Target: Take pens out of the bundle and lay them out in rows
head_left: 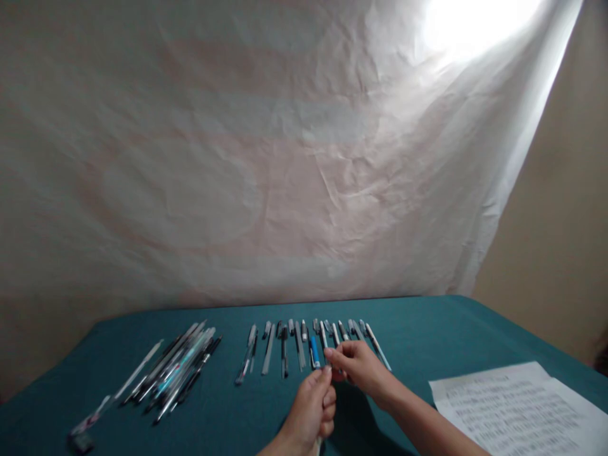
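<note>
My left hand [311,404] is closed in a fist near the table's front, thumb on top. A slim pale end, apparently of a pen [318,447], pokes out below it. Close by on the right, my right hand [357,367] has thumb and fingers pinched together; what they hold, if anything, is too small to make out. The fingertips of both hands nearly meet. Just beyond them lies a row of pens [298,346] with caps and small parts at their far ends. One blue pen [314,353] in that row is beside my right fingers, which partly cover the row.
On the left is a loose pile of pens [178,370]. A pen with a dark end [82,441] lies blurred at the lower left. Handwritten paper sheets [513,405] rest at the right. Behind the green-covered table [418,323] hangs a pale wrinkled sheet [294,190].
</note>
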Action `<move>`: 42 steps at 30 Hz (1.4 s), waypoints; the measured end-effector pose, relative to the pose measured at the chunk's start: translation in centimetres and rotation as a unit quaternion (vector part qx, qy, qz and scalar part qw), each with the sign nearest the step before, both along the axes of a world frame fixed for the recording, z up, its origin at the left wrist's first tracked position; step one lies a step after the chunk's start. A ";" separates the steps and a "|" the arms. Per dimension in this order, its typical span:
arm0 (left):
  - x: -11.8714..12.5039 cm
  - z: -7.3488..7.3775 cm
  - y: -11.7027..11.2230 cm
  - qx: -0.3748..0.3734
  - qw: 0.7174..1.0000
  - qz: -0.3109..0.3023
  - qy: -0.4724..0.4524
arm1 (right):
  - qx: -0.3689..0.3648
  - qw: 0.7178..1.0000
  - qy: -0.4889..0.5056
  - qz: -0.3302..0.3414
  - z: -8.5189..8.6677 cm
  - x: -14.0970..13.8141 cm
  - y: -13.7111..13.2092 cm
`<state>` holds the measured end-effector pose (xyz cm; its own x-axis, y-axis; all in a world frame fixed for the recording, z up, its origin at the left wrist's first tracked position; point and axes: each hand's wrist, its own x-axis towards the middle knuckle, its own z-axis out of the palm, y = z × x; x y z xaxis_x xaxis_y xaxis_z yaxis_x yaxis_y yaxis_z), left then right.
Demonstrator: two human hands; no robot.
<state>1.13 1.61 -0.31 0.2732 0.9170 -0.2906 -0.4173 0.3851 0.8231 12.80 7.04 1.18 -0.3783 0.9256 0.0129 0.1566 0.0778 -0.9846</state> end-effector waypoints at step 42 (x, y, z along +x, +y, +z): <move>0.1 -1.3 0.0 -0.004 1.000 0.013 0.000 | 0.174 0.917 -0.266 -0.242 -6.3 12.7 11.2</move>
<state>1.24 1.58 -1.60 0.2488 0.9217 -0.2977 -0.4271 0.3803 0.8204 25.49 18.21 -5.16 0.0375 0.9617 0.2715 0.7070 0.1665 -0.6873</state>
